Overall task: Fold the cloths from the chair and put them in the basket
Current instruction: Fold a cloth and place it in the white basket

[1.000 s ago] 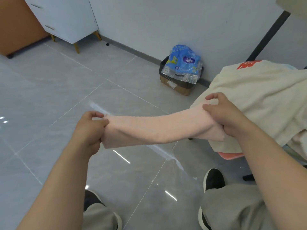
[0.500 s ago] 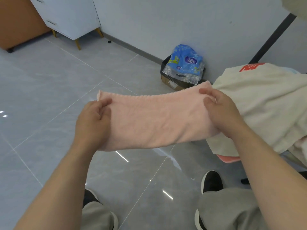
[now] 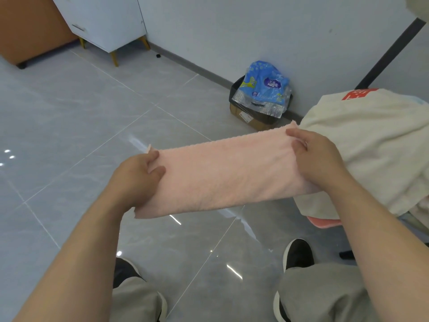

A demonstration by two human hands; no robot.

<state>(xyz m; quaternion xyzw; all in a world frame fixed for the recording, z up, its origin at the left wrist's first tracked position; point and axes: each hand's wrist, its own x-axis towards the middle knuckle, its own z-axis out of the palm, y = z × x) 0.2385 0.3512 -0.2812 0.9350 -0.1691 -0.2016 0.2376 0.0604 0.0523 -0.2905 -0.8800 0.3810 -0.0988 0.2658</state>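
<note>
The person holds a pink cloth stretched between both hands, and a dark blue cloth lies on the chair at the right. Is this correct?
Only the colour is wrong: the head view shows that the cloth at the right is a cream cloth, not dark blue. The left hand and right hand do hold the pink cloth stretched between them.

A pink terry towel (image 3: 222, 173) stretched from left hand (image 3: 137, 173) to right hand (image 3: 318, 156) bars the middle. Glossy grey tiled floor (image 3: 81, 140) lies open leftward. A heap of cream cloth (image 3: 371, 147) blocks the right, a brown cardboard box (image 3: 253, 119) the wall ahead.
</note>
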